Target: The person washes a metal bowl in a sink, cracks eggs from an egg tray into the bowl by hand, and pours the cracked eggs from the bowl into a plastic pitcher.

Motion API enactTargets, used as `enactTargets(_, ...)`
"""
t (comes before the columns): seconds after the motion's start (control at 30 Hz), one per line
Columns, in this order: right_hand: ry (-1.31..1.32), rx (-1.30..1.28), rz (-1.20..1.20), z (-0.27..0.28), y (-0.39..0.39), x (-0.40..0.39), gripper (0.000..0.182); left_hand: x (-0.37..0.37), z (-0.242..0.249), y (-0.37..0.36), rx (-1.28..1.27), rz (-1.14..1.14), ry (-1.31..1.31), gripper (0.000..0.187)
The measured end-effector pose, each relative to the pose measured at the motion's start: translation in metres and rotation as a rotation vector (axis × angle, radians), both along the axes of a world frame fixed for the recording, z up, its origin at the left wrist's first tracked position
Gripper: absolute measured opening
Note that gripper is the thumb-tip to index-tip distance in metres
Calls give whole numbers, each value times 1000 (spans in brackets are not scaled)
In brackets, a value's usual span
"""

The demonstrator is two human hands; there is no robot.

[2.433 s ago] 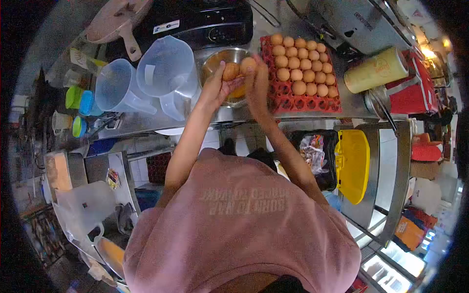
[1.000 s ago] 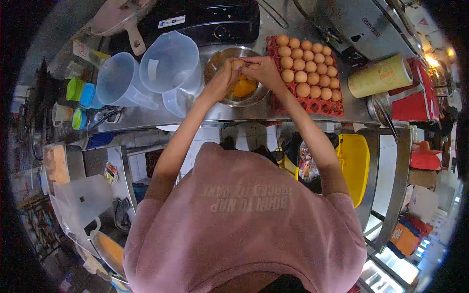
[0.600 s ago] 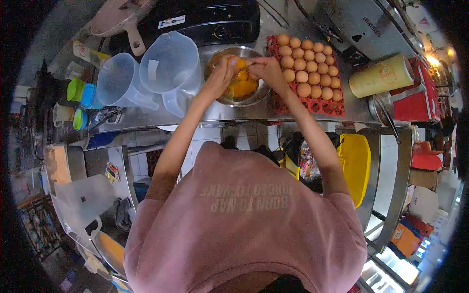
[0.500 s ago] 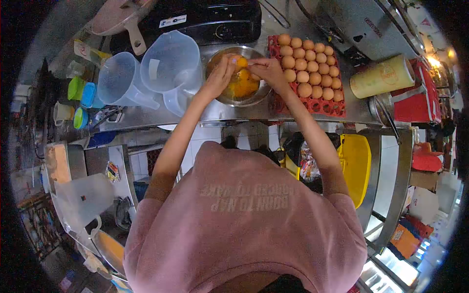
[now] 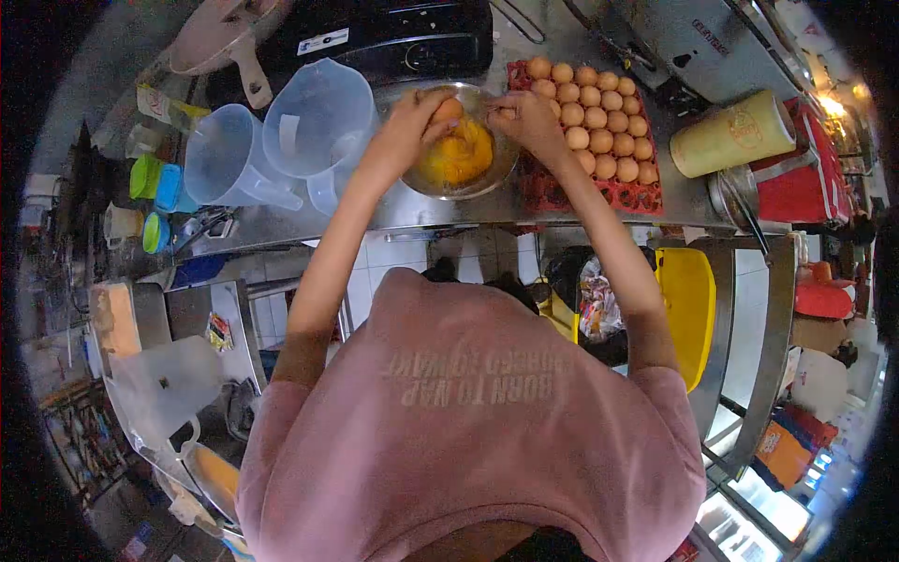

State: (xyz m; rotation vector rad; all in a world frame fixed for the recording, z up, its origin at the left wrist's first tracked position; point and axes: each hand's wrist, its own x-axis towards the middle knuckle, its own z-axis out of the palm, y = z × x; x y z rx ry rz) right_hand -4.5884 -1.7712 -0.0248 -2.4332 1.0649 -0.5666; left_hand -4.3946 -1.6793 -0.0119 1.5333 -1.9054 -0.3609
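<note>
- left hand (image 5: 410,126): over the left side of the bowl; fingers curled around one brown egg (image 5: 447,111); whether its shell is whole, cannot tell.
- right hand (image 5: 536,124): at the bowl's right rim, near the egg tray; fingers drawn together at a small brown piece (image 5: 507,113), too small to identify.
- metal bowl (image 5: 506,167): one, round, on the steel desk (image 5: 393,215), below both hands; contains orange-yellow liquid egg (image 5: 461,157).
- egg tray (image 5: 609,199): red, right of the bowl; brown eggs (image 5: 595,118) in rows, near-side cups vacant.
- plastic jugs: two, translucent, left of the bowl; larger (image 5: 314,117), smaller (image 5: 220,155).
- black appliance (image 5: 403,47): behind the bowl.
- yellow cylinder (image 5: 735,136): lying right of the tray.
</note>
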Motion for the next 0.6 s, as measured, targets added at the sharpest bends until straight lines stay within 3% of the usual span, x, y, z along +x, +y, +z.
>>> enactTargets(0.2,-14,-90,11,31,12,5,22,-9,28,6,-131,29,-141,36)
enactTargets(0.3,-245,-326,112,45,13,8,22,-12,39,10,-286,73,-256,37)
enactTargets(0.4,-293,-350,73,37,13,11,23,-14,43,14,-284,125,-257,36)
enactTargets(0.5,-171,50,-30,17,20,9,20,-9,28,14,-256,98,-262,32)
enactTargets(0.6,-527,313,18,7,31,-4,22,-4,21,18,-178,114,-177,37)
